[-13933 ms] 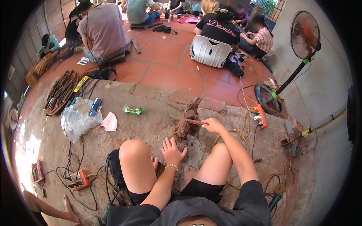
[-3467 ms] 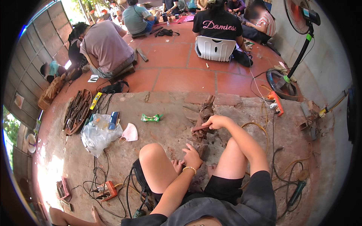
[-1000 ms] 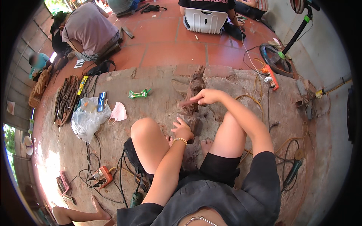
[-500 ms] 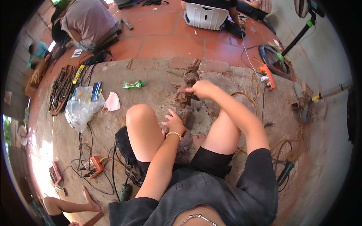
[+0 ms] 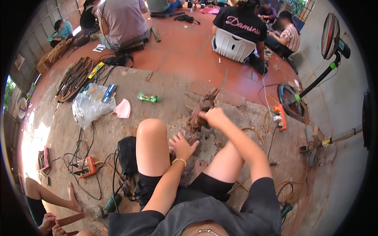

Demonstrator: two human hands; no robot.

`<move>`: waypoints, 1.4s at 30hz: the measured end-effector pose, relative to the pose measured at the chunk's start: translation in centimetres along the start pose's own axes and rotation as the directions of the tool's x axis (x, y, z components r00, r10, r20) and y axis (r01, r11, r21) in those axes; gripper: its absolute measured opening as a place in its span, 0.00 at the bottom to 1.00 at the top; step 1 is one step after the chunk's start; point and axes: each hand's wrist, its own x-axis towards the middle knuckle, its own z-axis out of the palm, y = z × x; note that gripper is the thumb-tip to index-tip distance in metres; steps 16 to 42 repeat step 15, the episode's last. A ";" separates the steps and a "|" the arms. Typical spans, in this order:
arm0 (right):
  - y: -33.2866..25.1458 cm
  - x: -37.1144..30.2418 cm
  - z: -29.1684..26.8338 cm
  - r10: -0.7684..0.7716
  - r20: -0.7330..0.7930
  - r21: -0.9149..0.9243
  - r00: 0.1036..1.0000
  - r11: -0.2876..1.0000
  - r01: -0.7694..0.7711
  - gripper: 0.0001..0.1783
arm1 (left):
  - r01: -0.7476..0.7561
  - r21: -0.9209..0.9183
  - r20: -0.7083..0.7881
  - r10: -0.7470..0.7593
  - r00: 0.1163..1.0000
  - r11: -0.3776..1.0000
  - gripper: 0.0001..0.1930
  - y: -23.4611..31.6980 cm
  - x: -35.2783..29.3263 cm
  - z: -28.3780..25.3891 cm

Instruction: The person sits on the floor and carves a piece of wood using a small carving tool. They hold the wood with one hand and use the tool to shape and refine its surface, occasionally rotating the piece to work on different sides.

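Observation:
A brown carved wooden piece, knobbly and branching, lies between my bare legs and stretches away from me on the rough floor. My left hand rests with fingers spread at its near end, a beaded bracelet round the wrist. Over the middle of the carving, my right hand has its fingers curled together, the fingertips against the wood. Whatever those fingers pinch, if anything, is hidden. By my left leg is a black bag.
Left lie a plastic bag, a pink mask, a green wrapper, a roll of tools and an orange power strip with cables. A fan stands right. Several people sit beyond; another person's hands are lower left.
The view has tilted up, showing more of the people beyond. My right hand stays at the carving, its fingers more curled. My left hand's thumb now sticks out to the right.

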 end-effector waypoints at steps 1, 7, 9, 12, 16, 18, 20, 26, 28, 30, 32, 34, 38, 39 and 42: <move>-0.4 -0.2 0.6 -0.087 -0.057 0.012 0.995 0.996 0.088 0.31 | 0.009 -0.122 -0.041 -0.014 0.999 0.992 0.42 0.1 0.9 0.6; -0.3 -0.4 -0.4 -0.001 -0.113 0.172 0.994 0.985 0.020 0.19 | -0.127 -0.205 -0.300 0.062 0.952 0.971 0.34 -0.7 1.3 0.8; 1.8 -0.3 0.9 0.037 -0.071 0.095 0.997 0.995 -0.030 0.24 | -0.164 -0.163 -0.328 0.103 0.939 0.973 0.37 -0.7 1.4 1.7; 3.1 -0.7 2.0 0.073 -0.128 0.056 0.989 0.996 -0.067 0.30 | -0.193 -0.148 -0.338 0.133 0.932 0.970 0.38 -0.6 1.3 2.1; 1.8 -0.2 2.3 -0.086 0.079 0.108 0.993 0.991 0.077 0.37 | -0.187 -0.148 -0.301 0.136 0.944 0.971 0.37 -0.7 1.5 1.9; 1.8 -0.2 2.3 -0.086 0.079 0.108 0.993 0.991 0.077 0.37 | -0.187 -0.148 -0.301 0.136 0.944 0.971 0.37 -0.7 1.5 1.9; 1.8 -0.2 2.3 -0.086 0.079 0.108 0.993 0.991 0.077 0.37 | -0.187 -0.148 -0.301 0.136 0.944 0.971 0.37 -0.7 1.5 1.9; 1.8 -0.2 2.3 -0.086 0.079 0.108 0.993 0.991 0.077 0.37 | -0.187 -0.148 -0.301 0.136 0.944 0.971 0.37 -0.7 1.5 1.9; 1.8 -0.2 2.3 -0.086 0.079 0.108 0.993 0.991 0.077 0.37 | -0.187 -0.148 -0.301 0.136 0.944 0.971 0.37 -0.7 1.5 1.9; 1.8 -0.2 2.3 -0.086 0.079 0.108 0.993 0.991 0.077 0.37 | -0.187 -0.148 -0.301 0.136 0.944 0.971 0.37 -0.7 1.5 1.9; 1.8 -0.2 2.3 -0.086 0.079 0.108 0.993 0.991 0.077 0.37 | -0.187 -0.148 -0.301 0.136 0.944 0.971 0.37 -0.7 1.5 1.9; 1.8 -0.2 2.3 -0.086 0.079 0.108 0.993 0.991 0.077 0.37 | -0.187 -0.148 -0.301 0.136 0.944 0.971 0.37 -0.7 1.5 1.9; 1.8 -0.2 2.3 -0.086 0.079 0.108 0.993 0.991 0.077 0.37 | -0.187 -0.148 -0.301 0.136 0.944 0.971 0.37 -0.7 1.5 1.9; 1.8 -0.2 2.3 -0.086 0.079 0.108 0.993 0.991 0.077 0.37 | -0.187 -0.148 -0.301 0.136 0.944 0.971 0.37 -0.7 1.5 1.9; 1.8 -0.2 2.3 -0.086 0.079 0.108 0.993 0.991 0.077 0.37 | -0.187 -0.148 -0.301 0.136 0.944 0.971 0.37 -0.7 1.5 1.9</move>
